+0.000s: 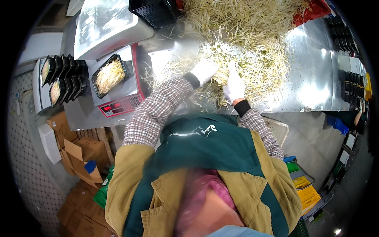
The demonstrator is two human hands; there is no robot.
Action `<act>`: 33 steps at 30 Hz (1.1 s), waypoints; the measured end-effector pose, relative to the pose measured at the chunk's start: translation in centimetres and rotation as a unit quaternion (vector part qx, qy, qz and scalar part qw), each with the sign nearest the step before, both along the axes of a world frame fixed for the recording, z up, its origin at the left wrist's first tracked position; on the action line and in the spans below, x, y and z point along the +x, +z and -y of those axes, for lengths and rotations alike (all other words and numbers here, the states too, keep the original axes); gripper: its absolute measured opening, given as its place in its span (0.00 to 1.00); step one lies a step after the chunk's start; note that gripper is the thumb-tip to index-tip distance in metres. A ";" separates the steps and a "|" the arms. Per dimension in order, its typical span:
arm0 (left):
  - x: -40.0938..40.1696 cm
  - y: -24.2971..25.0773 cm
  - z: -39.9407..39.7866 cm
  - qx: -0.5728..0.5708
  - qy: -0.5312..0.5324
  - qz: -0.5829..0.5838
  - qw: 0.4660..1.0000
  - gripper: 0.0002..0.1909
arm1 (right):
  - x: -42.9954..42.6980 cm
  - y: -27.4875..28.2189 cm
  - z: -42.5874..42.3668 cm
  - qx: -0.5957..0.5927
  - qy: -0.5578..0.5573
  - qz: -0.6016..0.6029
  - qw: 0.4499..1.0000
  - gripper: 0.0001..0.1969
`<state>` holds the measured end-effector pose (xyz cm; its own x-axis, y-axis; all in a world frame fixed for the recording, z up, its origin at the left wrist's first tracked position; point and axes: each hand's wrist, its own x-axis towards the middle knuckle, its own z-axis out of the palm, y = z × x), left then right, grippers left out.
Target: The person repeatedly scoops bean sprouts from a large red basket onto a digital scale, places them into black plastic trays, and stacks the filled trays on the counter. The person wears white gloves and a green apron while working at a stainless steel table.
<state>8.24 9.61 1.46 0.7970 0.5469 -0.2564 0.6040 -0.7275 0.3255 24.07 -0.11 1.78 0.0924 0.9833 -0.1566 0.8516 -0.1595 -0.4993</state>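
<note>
Both my hands wear white gloves and are at the near edge of a big heap of bean sprouts [263,59] on a steel table [311,74]. A small bunch of sprouts lies between them. My left hand [204,72] is at the bunch's left side, its fingertips in the sprouts. My right hand [234,86] lies against the right side, fingers pointing away from me. Whether either hand grips sprouts is not clear. To the left, a black plastic tray [125,65] holding sprouts rests tilted on a red-framed digital scale [137,74] with a lit display.
Filled black trays [60,66] stand on edge in rows at the left. A white box [118,32] and stacked empty black trays [154,14] are behind the scale. A red crate [314,11] is beyond the heap. Cardboard boxes [91,148] stand on the floor at left.
</note>
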 end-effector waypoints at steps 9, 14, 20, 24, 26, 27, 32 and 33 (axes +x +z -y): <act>-4.0 -1.1 2.6 -0.028 0.101 0.028 0.994 0.18 | 1.1 0.9 -0.6 -0.031 0.116 0.110 0.987 0.34; -8.8 1.3 3.9 0.117 0.135 0.071 0.981 0.21 | 1.3 2.1 -0.7 0.105 0.160 0.166 0.967 0.35; -10.2 -0.4 4.3 -0.046 0.220 0.004 0.974 0.20 | 2.5 -0.4 -0.6 -0.025 0.139 0.070 0.988 0.33; -13.0 0.4 5.2 -0.065 0.369 0.112 0.920 0.21 | 1.9 4.5 -1.9 0.002 0.067 -0.085 0.994 0.32; -12.7 2.7 6.0 -0.319 0.474 0.210 0.793 0.22 | -0.1 5.2 -3.3 -0.056 0.043 -0.172 0.983 0.36; -12.5 1.2 6.8 -0.338 0.461 0.331 0.751 0.23 | -1.6 4.1 -4.1 -0.050 0.067 -0.200 0.976 0.40; -12.3 1.7 7.2 -0.538 0.469 0.257 0.652 0.33 | -9.4 -1.3 -4.5 0.029 0.106 0.011 0.994 0.64; -13.4 1.3 6.8 -0.499 0.420 0.199 0.731 0.34 | -11.4 -0.7 -4.4 0.008 0.088 0.061 0.994 0.64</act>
